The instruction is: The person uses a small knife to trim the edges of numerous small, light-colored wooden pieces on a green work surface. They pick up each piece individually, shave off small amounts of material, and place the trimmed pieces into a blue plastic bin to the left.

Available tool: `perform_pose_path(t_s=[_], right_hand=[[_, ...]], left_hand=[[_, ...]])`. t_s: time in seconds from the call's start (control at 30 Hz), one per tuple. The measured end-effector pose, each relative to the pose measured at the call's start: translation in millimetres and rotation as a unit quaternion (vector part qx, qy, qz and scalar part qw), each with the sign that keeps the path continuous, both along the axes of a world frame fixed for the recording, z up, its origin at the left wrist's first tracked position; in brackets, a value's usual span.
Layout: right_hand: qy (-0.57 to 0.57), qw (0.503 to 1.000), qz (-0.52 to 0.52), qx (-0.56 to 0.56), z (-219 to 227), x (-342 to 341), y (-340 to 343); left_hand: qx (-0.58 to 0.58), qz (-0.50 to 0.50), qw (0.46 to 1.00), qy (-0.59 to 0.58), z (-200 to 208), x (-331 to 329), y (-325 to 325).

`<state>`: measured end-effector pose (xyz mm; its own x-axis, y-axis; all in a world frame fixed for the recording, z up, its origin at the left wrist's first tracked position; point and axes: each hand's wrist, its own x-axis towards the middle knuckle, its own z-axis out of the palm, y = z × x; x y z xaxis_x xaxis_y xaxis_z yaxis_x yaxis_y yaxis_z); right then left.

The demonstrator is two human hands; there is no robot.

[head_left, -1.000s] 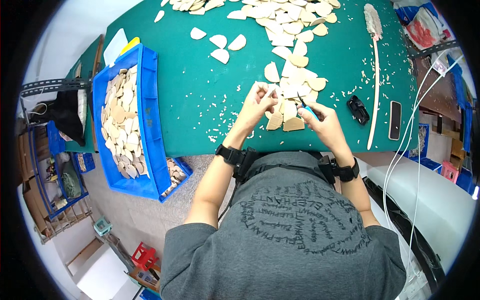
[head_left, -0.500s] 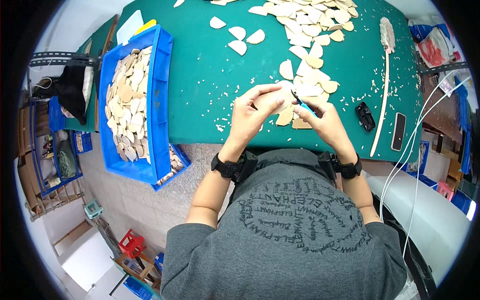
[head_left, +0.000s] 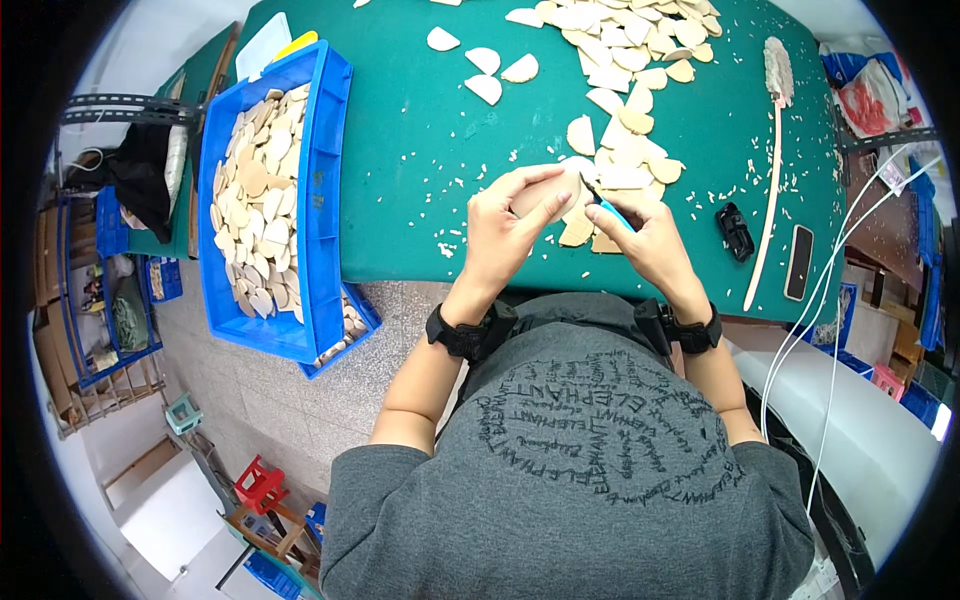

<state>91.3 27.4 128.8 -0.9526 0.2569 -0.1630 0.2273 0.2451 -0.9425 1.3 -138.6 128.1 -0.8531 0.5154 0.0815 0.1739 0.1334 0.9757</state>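
In front of my waist, my left hand [head_left: 503, 225] pinches a flat beige piece with a rounded edge [head_left: 545, 194] between thumb and fingers. My right hand [head_left: 655, 245] is closed on a small tool with a blue handle and dark tip [head_left: 616, 213]. The dark tip meets the right edge of the piece; its exact kind is hard to make out. Just beyond my hands, beige half-round pieces [head_left: 628, 150] lie in a trail on the green tabletop [head_left: 400, 220], some with notched edges. This trail runs up to a larger heap [head_left: 640, 30].
A blue bin [head_left: 322, 190] full of similar pieces stands at the left. Several loose half-rounds [head_left: 484, 88] lie far-centre. Pale scraps litter the table. On the right are a black object [head_left: 734, 232], a long-handled duster [head_left: 770, 190], a phone [head_left: 798, 262] and white cables [head_left: 828, 260].
Both hands keep their hold on the piece and the tool, with only slight shifts of the fingers and tip. The whole view has shifted slightly.
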Motion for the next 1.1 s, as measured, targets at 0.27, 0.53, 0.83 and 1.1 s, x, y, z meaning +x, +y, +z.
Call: perform_pose_path(t_s=[0.27, 0.53, 0.83, 1.1], right_hand=[[-0.005, 1.000, -0.004, -0.007, -8, -5, -7], [-0.036, 0.995, -0.060, -0.065, -11, -3, 7], [-0.061, 0.987, -0.123, -0.084, -12, 23, 37], [-0.076, 0.981, -0.164, -0.068, -9, 45, 51]], left_hand=[[0.034, 0.011, 0.998, -0.053, -5, -2, -8], [-0.025, 0.266, 0.963, 0.024, -1, -48, -91], [-0.220, 0.223, 0.908, 0.279, -76, -103, -52], [-0.323, -0.097, 0.936, 0.097, -164, -66, 84]])
